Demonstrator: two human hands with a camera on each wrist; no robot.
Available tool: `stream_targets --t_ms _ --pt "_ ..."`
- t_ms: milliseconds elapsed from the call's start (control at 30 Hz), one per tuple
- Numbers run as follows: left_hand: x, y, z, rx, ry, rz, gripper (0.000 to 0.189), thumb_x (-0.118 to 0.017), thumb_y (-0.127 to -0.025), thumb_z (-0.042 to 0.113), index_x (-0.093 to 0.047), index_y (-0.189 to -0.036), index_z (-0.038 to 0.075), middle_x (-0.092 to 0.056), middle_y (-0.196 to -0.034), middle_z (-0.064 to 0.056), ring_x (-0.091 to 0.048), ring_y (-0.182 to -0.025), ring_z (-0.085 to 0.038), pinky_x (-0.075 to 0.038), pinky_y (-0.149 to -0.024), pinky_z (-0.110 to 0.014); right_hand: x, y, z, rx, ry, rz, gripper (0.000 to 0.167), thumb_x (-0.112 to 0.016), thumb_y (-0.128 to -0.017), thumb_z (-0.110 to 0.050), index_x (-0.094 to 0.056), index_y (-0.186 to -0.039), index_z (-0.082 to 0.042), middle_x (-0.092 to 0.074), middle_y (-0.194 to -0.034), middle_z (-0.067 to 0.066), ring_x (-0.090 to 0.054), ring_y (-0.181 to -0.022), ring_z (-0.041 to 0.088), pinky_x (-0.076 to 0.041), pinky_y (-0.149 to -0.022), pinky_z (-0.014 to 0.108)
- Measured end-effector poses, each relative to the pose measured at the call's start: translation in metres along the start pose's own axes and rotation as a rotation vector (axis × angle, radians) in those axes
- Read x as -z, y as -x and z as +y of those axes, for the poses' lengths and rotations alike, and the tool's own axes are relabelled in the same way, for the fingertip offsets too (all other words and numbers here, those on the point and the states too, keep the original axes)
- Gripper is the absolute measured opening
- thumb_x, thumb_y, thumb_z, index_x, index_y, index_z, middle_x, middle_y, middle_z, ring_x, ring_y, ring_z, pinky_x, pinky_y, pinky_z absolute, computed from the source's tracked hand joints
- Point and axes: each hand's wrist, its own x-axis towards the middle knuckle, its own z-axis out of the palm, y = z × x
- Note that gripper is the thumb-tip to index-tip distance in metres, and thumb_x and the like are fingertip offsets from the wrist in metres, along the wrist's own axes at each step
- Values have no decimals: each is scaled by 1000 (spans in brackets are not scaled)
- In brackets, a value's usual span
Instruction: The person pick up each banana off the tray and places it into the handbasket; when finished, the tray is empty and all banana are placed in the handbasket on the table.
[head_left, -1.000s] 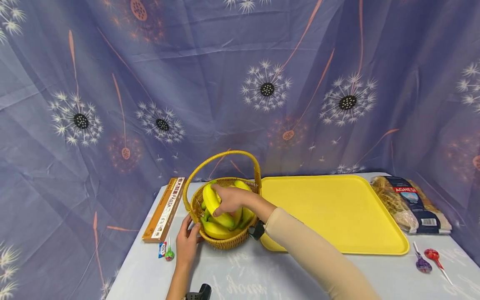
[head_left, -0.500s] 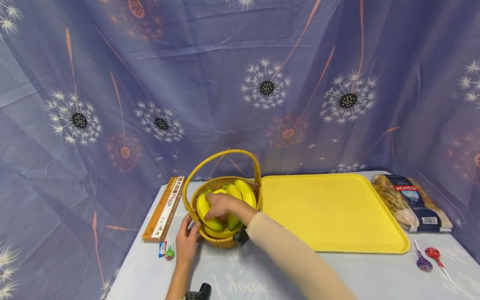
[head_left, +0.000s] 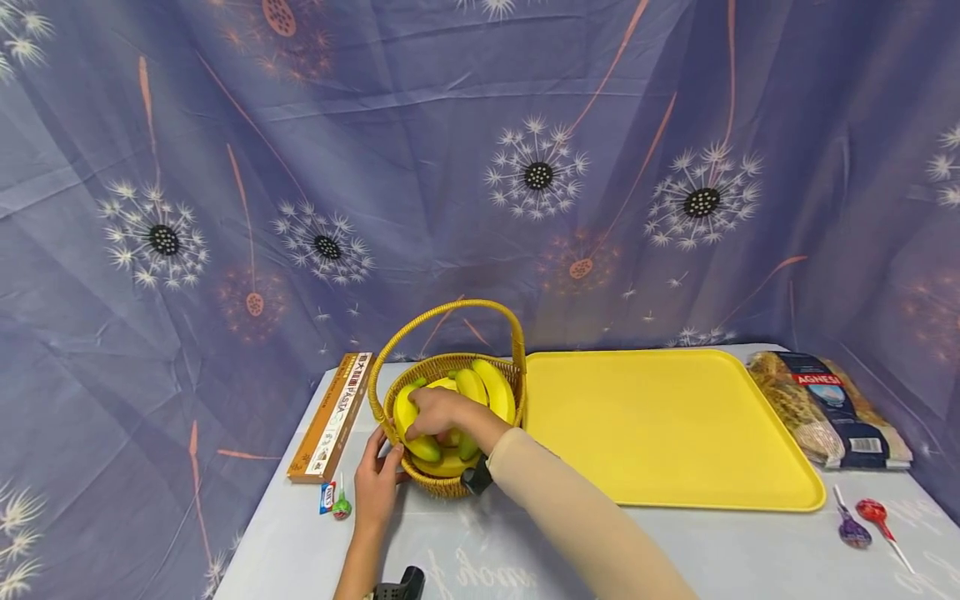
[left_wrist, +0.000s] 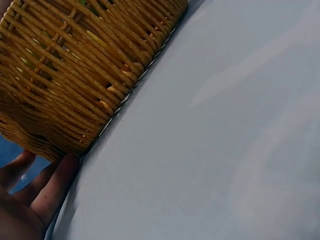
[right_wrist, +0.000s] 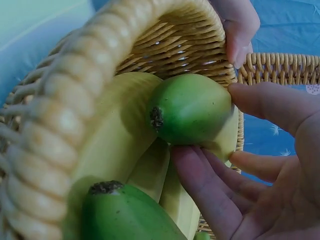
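A yellow wicker basket [head_left: 452,487] with a tall arched handle stands left of centre in the head view and holds several bananas [head_left: 497,392]. My right hand [head_left: 444,412] reaches inside and pinches a banana [head_left: 406,412] at the basket's left side. In the right wrist view this banana's green tip [right_wrist: 190,107] shows between thumb and fingers, above other yellow bananas. My left hand [head_left: 377,477] grips the basket's left side near the handle's foot. Its fingers [left_wrist: 52,190] lie against the woven wall in the left wrist view.
A yellow tray [head_left: 675,433] lies right of the basket, with a bag of pasta [head_left: 832,408] beyond it. Two lollipops [head_left: 853,530] lie at the front right. At left are a long pasta box [head_left: 330,421], a small blue packet [head_left: 327,497] and a green lollipop [head_left: 342,507].
My right hand has moved left and down with the banana, which now sits lower along the basket's left wall. My left hand has stayed at the basket.
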Motion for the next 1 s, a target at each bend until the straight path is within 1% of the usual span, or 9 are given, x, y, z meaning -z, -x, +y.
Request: stream_targets --t_ms 133,367,533,600,667,767,867,933,1000 --pt "-2 3 6 1 -18 1 48 -53 -99 18 -42 -145 9 -40 -145 -19 -61 -103 -33 -59 -67 -43 1 -1 3 1 5 1 76 -73 -85 -31 -36 -148 -13 -48 -140 5 -62 -77 14 -53 -62 28" --pt "-5 2 4 1 -22 -7 48 -54 -99 19 -43 -145 9 -41 -145 -19 -61 -104 -33 -59 -67 -44 1 0 7 -2 13 11 76 -73 -84 -31 -37 -148 -12 -49 -139 4 -58 -80 10 -53 -60 26" --pt "-9 2 1 -3 -8 2 48 -55 -99 18 -42 -144 10 -43 -141 -19 -62 -101 -33 -59 -66 -43 3 4 13 11 -68 -11 80 -74 -84 -30 -33 -150 -13 -44 -144 7 -65 -74 22 -55 -65 31" --pt "-12 1 -4 -21 -14 49 47 -58 -97 18 -43 -140 9 -48 -134 -17 -61 -97 -30 -59 -66 -37 7 8 16 38 -70 -1 82 -75 -84 -31 -31 -151 -14 -42 -146 7 -66 -88 24 -55 -75 33" --pt "-15 -1 -10 -65 -36 148 40 -62 -94 17 -46 -129 5 -53 -118 -13 -60 -90 -23 -55 -64 -26 14 14 20 82 -72 11 82 -74 -84 -31 -31 -151 -13 -43 -145 8 -62 -104 25 -53 -82 36" --pt "-17 -2 -12 -157 -129 365 29 -67 -90 17 -48 -102 -1 -52 -88 -8 -51 -73 -14 -43 -58 -17 28 29 25 163 13 42 75 -71 -85 -34 -36 -149 -13 -50 -139 8 -52 -120 21 -49 -90 33" --pt "-11 0 5 -263 -205 531 29 -68 -88 15 -46 -79 -1 -45 -66 -6 -41 -57 -10 -33 -49 -19 43 54 31 228 104 80 67 -68 -88 -36 -41 -146 -16 -53 -134 5 -53 -118 20 -49 -90 35" --pt "-5 2 23 -349 -234 544 29 -68 -88 12 -47 -70 3 -43 -58 -2 -38 -52 -9 -30 -46 -19 51 76 37 243 196 148 62 -66 -89 -40 -45 -144 -21 -53 -133 1 -53 -116 18 -49 -89 37" --pt "0 6 43 -464 -280 461 27 -67 -87 8 -50 -66 8 -46 -57 1 -39 -50 -8 -31 -44 -19 58 100 45 246 290 240 60 -64 -89 -43 -46 -143 -24 -51 -136 -1 -52 -117 18 -49 -88 40"
